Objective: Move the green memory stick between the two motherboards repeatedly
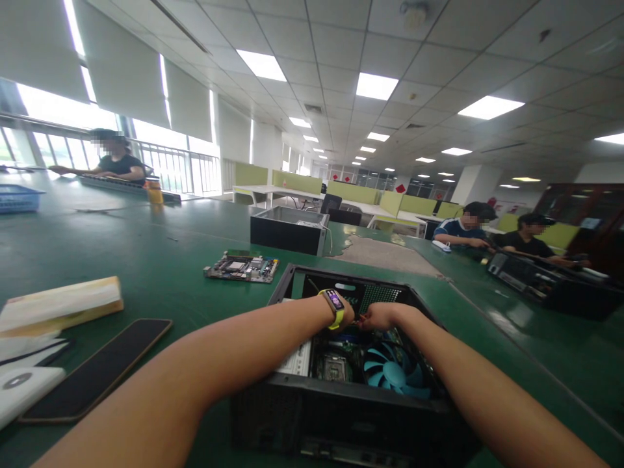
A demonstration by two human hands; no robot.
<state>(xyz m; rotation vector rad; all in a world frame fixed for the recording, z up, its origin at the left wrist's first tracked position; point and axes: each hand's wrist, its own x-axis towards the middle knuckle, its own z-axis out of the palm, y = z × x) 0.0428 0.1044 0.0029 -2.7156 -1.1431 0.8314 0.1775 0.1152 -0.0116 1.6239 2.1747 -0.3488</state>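
An open black computer case [341, 416] lies on the green table right in front of me. Inside it are a blue fan [390, 374] and a mainboard with a bare processor socket [334, 367]. Both my arms reach into the case and my hands meet near its far wall. My left hand [351, 317] is foreshortened beyond a yellow smartwatch [334, 304], so its fingers do not show. My right hand [383, 316] is curled shut against the left, pinching something small that I cannot make out.
A loose circuit board [242, 266] and a second open case [288, 231] lie further back. At my left are a flat black pad [97, 374], a yellow-edged box [58, 302] and white items [24, 383]. Other people sit at the far left [119, 162] and right [468, 231].
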